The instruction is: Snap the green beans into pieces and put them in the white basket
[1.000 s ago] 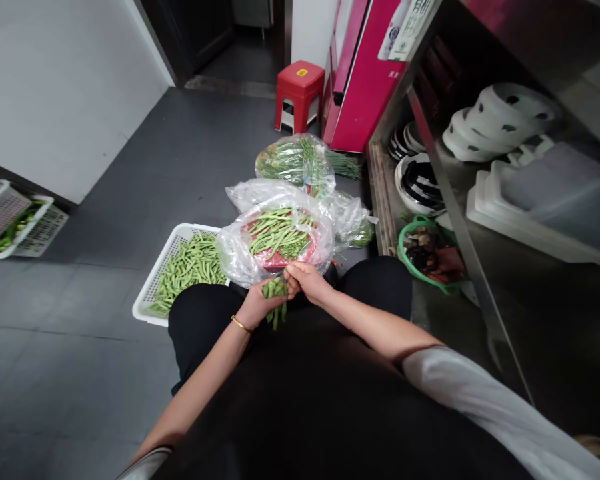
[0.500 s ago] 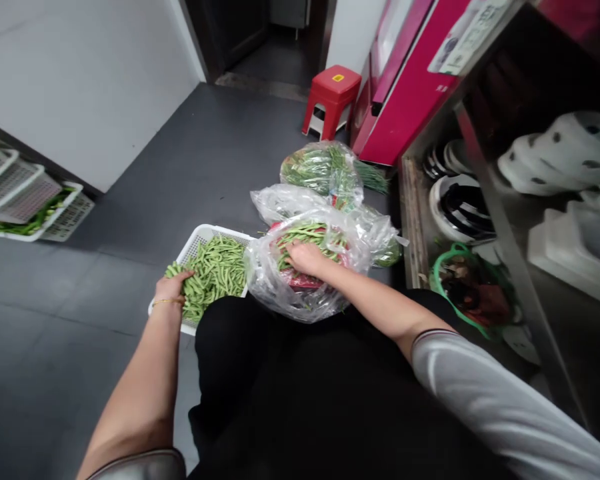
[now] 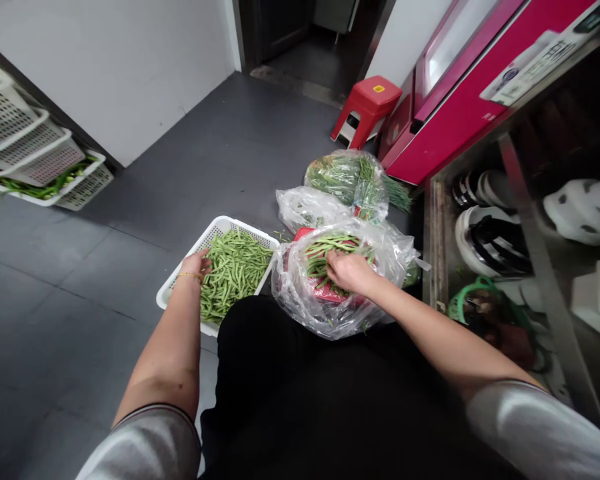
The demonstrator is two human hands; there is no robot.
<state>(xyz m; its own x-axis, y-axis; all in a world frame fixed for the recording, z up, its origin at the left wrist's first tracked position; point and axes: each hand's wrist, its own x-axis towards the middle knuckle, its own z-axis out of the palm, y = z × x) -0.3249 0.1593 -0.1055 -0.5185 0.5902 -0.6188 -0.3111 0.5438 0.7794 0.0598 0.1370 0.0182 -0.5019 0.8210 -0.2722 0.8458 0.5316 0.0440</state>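
A white perforated plastic basket (image 3: 174,283) full of green beans (image 3: 240,267) rests on the floor to the left. My left hand (image 3: 195,265) is over its left side, fingers apart beside the beans. In front of my knees stands a clear plastic bag (image 3: 300,300), its mouth spread, with longer green beans (image 3: 337,245) and something red inside. My right hand (image 3: 353,273) reaches into that bag, its fingers curled and closed on some beans; the fingertips are partly hidden.
Behind the open bag lie more clear bags of green vegetables (image 3: 343,177). A red stool (image 3: 373,100) stands by a pink cabinet (image 3: 445,107). Stacked white baskets (image 3: 45,157) are at the left wall. Right, a metal shelf holds dishes; a green basket (image 3: 460,307) sits low.
My left hand has let go of the bunch of beans at the basket's left side. The right hand stays in the bag, fingers among the beans. The view has shifted left.
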